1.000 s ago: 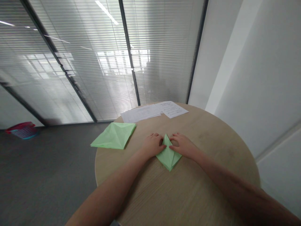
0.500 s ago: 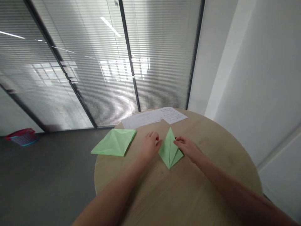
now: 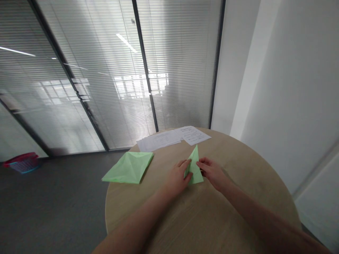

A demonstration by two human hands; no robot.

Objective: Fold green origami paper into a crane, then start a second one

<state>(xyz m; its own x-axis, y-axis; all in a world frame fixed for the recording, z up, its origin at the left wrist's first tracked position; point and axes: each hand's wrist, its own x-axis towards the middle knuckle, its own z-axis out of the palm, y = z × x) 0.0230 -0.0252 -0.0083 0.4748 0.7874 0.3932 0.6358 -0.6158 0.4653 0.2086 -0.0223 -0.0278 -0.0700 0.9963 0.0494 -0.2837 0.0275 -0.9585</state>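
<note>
On my far left a basket [image 3: 22, 162] sits on the floor. Then comes the larger green paper [image 3: 129, 168], creased, lying at the left side of the table [image 3: 254, 190] with a corner poking out past the edge. Some white papers [image 3: 159, 140] lie near the far rim.

My left hand [image 3: 180, 174] is laid on the left side of the folded paper [image 3: 195, 172], thumb and fingers parted with green showing between them; I can't tell whether they nip a layer or only press. The folded paper is in front of me on the table, its narrow point away from me and its wider end toward me.

I judge it very light, so a careless brush could slide it and one hand ought to steady it. It should be crisp along the folds, where layers stack, yet soft enough to crumple or tear if tugged. The thin tip looks the weakest part; I'd take hold by the side edges and press flat on the broad lower part.

My right hand [image 3: 212, 171] has its fingers bent in, and its tips seem to pinch the right edge. Beyond it is bare wall [image 3: 293, 88].
</note>
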